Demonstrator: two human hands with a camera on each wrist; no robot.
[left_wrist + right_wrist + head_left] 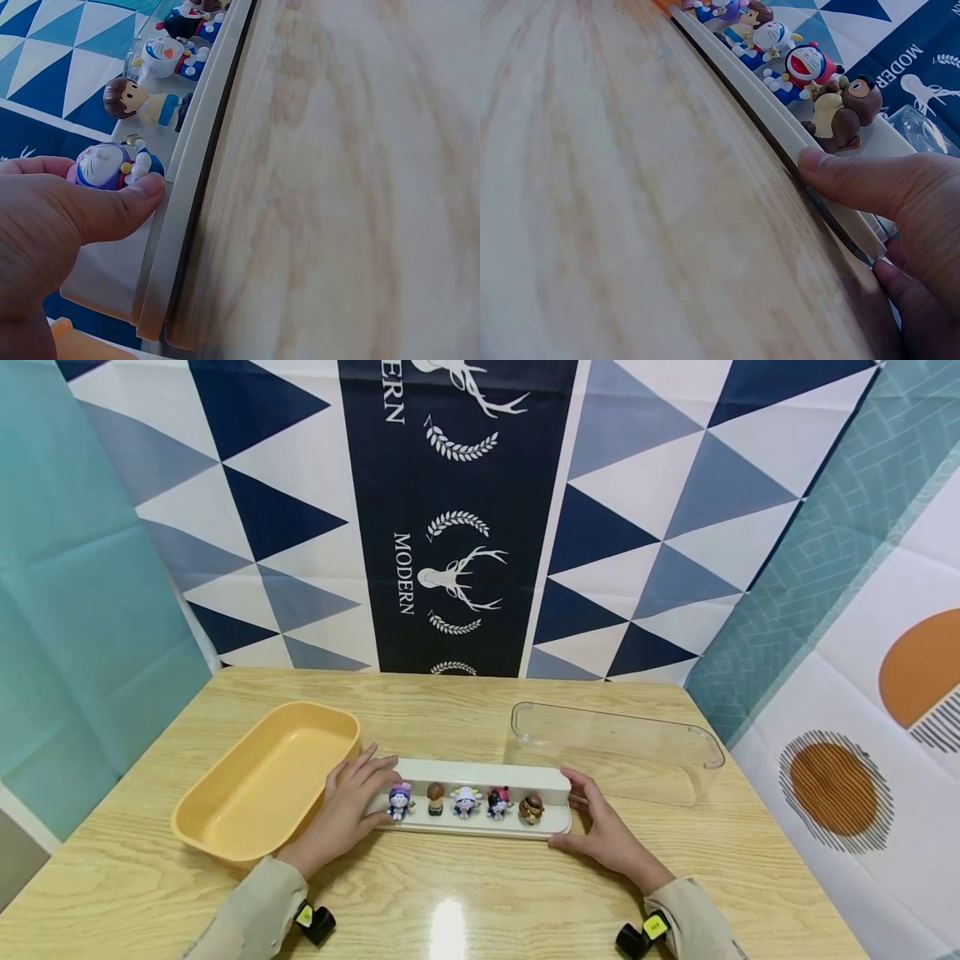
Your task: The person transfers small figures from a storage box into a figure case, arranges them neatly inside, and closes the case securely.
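Note:
A long white tray (pixel 480 770) lies across the middle of the wooden table (pixel 465 893). Several small cartoon figurines (pixel 465 802) stand in a row on it. My left hand (pixel 348 806) grips the tray's left end, fingers over the back wall. In the left wrist view its thumb (pixel 112 206) presses the tray's front rim (pixel 169 247) beside a purple-capped figurine (pixel 109 165). My right hand (pixel 603 827) grips the right end. Its thumb (pixel 855 176) lies on the front rim (pixel 769 124), just below a brown figurine (pixel 847 112).
An empty yellow oval tub (pixel 225 793) sits just left of the tray, touching my left hand's side. A clear plastic box (pixel 615 739) lies behind the tray's right half. Patterned cloth hangs behind the table.

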